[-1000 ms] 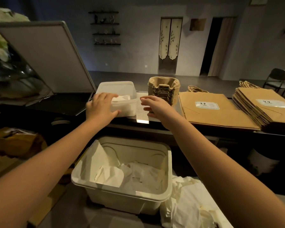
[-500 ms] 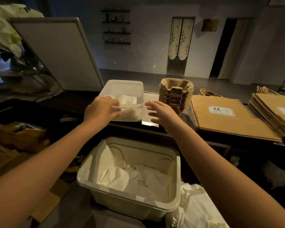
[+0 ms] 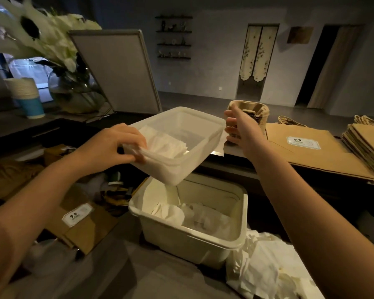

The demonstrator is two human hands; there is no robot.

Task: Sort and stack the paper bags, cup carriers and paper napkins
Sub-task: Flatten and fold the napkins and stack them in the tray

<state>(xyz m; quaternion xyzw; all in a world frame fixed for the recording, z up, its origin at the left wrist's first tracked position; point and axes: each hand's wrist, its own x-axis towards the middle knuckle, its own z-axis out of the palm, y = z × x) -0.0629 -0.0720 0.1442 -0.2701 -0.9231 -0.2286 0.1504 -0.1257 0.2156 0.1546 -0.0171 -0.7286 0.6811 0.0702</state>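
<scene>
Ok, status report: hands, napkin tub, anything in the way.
Left hand grips napkin tub by its corner, tilted above the big bin. Right hand open beside cup carriers. Nothing between tub and bin.

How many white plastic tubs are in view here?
2. The small tub, gripped by the left hand, tilts above the larger tub, which sits lower down. Others may be hidden.

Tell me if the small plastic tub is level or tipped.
Tipped: the left hand holds the tub by its rim, near corner dipping toward the bin below.
</scene>
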